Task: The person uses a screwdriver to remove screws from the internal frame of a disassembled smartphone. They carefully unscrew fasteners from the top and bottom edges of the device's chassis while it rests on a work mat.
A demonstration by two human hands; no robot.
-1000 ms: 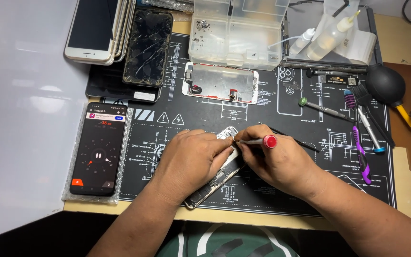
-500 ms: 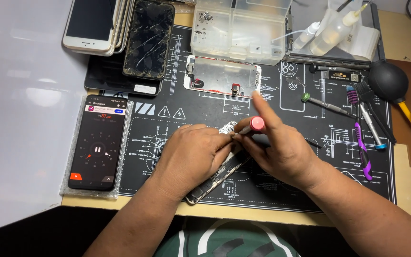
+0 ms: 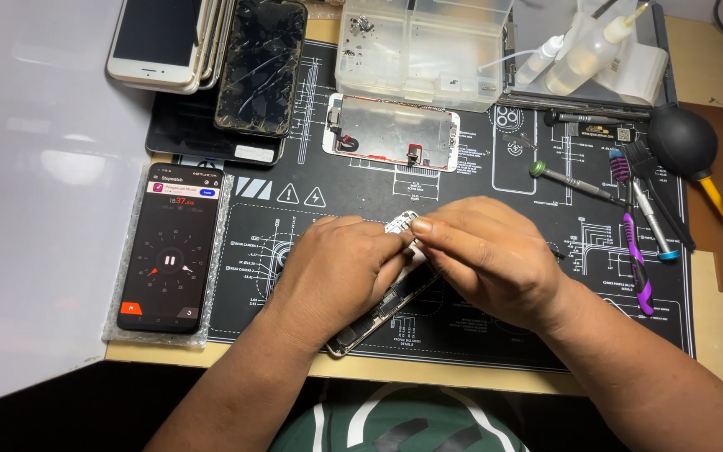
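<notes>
While both hands meet over the black repair mat (image 3: 462,326), the left hand (image 3: 340,268) presses down on an opened phone chassis (image 3: 378,314) lying tilted near the mat's front edge. Right hand (image 3: 491,259) curls over its upper end, fingertips (image 3: 420,226) pinched narrow; cannot tell what they hold. Detached screen panel (image 3: 391,132) lies further back, clear parts box (image 3: 424,50) behind it. Stopwatch phone (image 3: 169,247) sits left on the tabletop. Screwdrivers (image 3: 571,180) and purple tweezers (image 3: 636,264) lie right.
</notes>
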